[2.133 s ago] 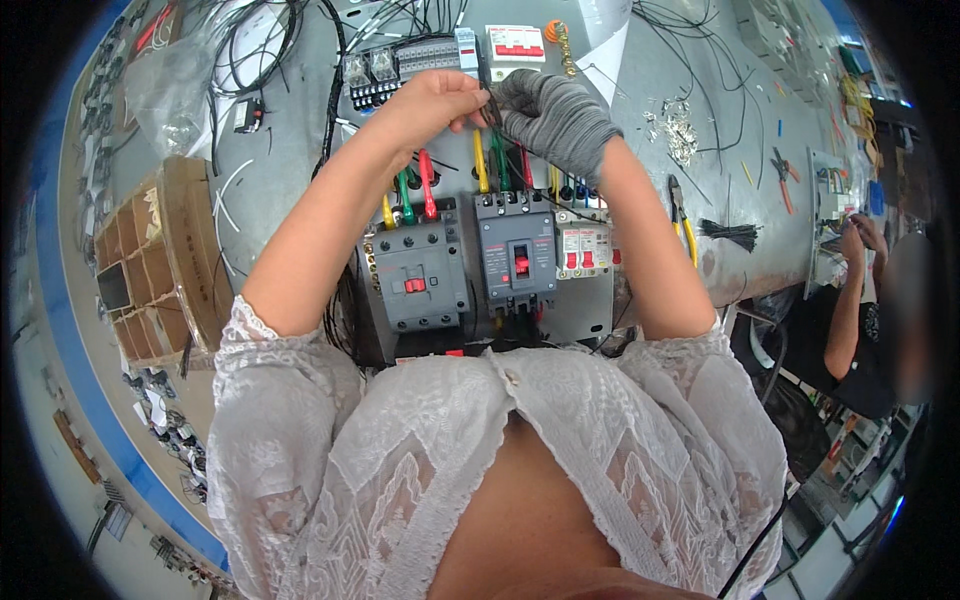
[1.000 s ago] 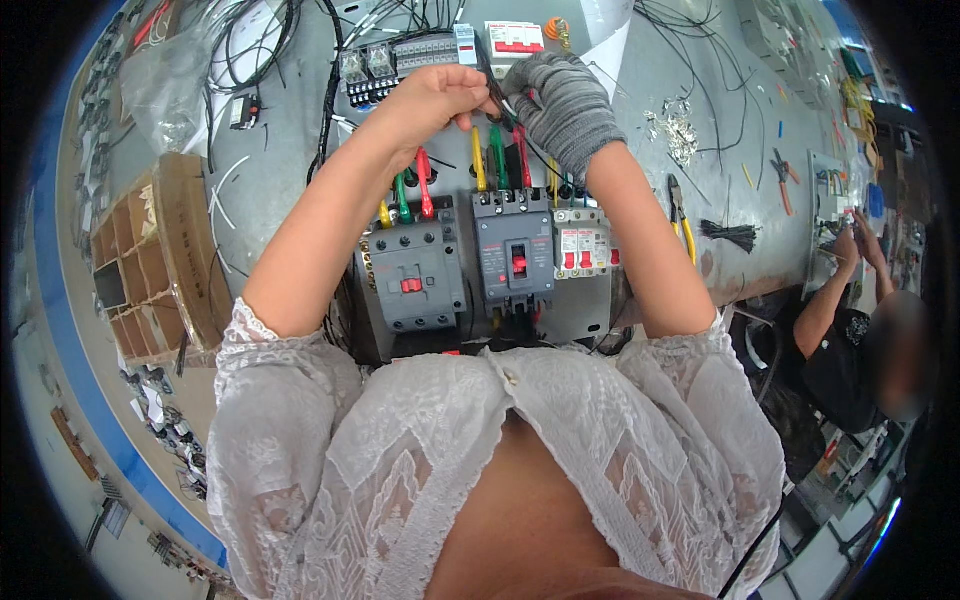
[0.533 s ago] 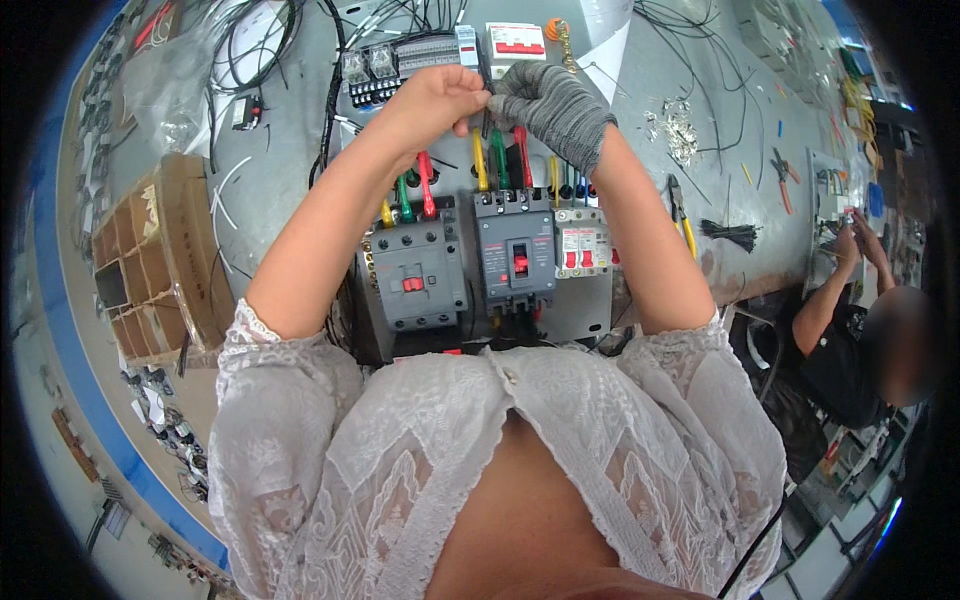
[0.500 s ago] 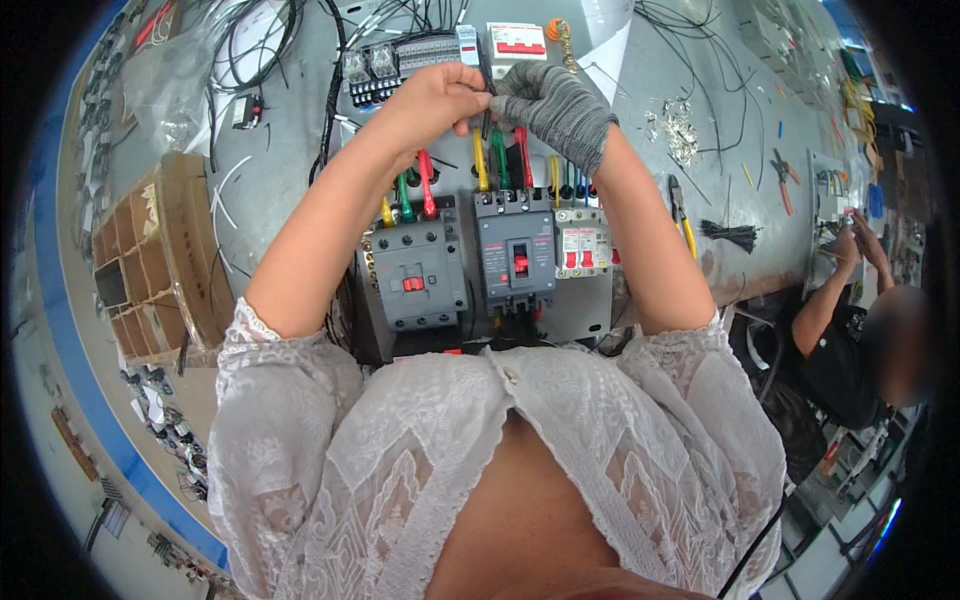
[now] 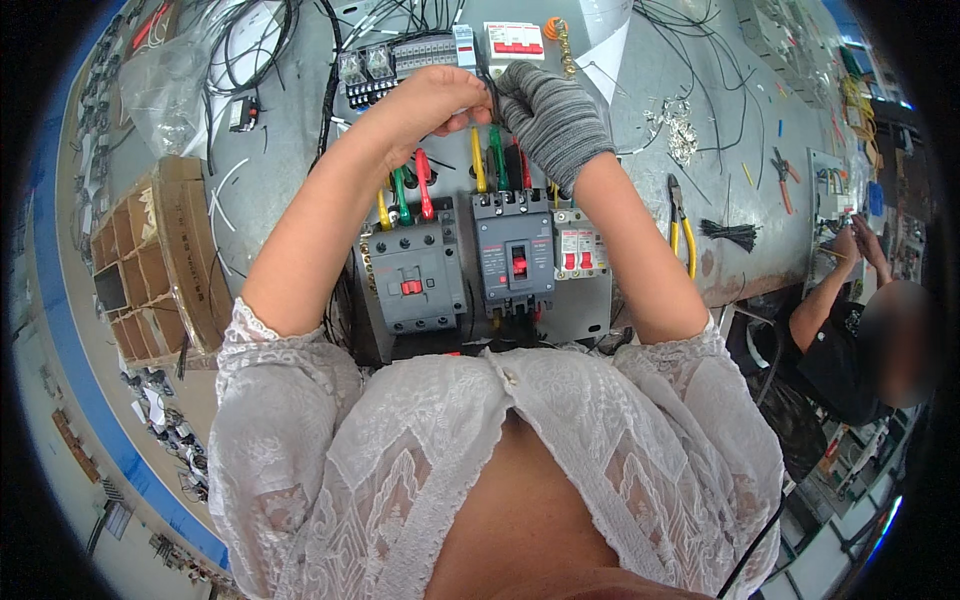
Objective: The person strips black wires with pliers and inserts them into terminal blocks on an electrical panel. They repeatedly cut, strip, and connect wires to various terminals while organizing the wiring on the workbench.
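Over the far side of an electrical panel, my bare left hand and my right hand, in a grey striped glove, meet at a black cable bundle. Left thumb and fingers pinch it; the gloved fingers close on it from the right. Exactly what lies between the fingertips is partly hidden. Below them stand a contactor, a moulded-case circuit breaker with a red toggle, and a small two-switch breaker. Yellow, green and red sleeved cables run up from the breaker.
Beyond my hands are relays, a terminal strip and a white breaker. Cutters, pliers, cable ties and metal bits lie right. A divided carton sits left; a co-worker works right.
The gloved right hand has turned slightly and shifted down, its forearm moving left over the small breaker. My left hand's fingers have loosened a little, staying at the cable bundle.
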Demonstrator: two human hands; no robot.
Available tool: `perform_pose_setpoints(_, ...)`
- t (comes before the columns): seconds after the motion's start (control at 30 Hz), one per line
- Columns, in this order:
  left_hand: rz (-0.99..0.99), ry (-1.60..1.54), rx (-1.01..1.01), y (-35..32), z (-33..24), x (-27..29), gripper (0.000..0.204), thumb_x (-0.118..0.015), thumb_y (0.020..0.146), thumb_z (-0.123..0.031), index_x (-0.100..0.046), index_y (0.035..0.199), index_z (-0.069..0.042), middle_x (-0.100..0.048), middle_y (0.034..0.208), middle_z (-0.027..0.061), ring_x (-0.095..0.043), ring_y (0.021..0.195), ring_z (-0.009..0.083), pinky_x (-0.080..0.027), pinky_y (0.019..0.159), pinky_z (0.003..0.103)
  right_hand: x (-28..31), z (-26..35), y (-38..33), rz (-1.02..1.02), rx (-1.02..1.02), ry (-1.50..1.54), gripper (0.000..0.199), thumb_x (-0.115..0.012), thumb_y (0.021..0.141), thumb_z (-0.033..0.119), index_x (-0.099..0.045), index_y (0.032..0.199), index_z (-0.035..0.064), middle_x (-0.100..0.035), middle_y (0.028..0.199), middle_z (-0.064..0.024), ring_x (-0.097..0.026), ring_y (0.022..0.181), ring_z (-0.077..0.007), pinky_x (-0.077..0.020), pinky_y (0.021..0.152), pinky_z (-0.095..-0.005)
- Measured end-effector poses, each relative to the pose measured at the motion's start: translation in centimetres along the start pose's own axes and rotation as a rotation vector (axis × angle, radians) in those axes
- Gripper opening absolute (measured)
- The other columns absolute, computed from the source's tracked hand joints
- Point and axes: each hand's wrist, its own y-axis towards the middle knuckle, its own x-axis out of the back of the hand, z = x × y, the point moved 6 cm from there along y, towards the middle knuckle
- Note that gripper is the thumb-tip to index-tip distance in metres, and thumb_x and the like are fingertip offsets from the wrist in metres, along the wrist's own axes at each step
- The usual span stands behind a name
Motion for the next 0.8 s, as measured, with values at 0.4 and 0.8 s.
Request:
perform_pose_setpoints(0.4, -0.040, 0.032, -0.014, 0.8, 1.0, 0.5, 0.016, -0.055, 0.090, -0.021, -0.060, 0.082, -0.008, -0.056, 0.072, -0.0029, -0.040, 0.056, 0.0049, -0.031, 0.052, 0.021, 0.8, 1.1, 0.8, 0.046, 0.191, -0.158, 0.026, -0.057, 0.086, 0.031, -0.064, 0.096, 0.0074, -0.066, 0.084, -0.0130, -0.063, 0.076, -0.0293, -0.0499, 0.070, -0.0379)
perform_pose_setpoints(0.8, -0.046, -0.033, -0.021, 0.5, 1.1, 0.5, 0.013, -0.058, 0.088, -0.024, -0.058, 0.082, -0.013, -0.057, 0.075, -0.0094, -0.033, 0.054, 0.0002, -0.025, 0.051, 0.018, -2.8, -3.3, 0.5, 0.373, -0.363, 1.089, 0.023, -0.064, 0.084, 0.019, -0.062, 0.095, -0.0019, -0.065, 0.075, -0.0082, -0.063, 0.059, -0.0138, -0.0508, 0.052, -0.0237)
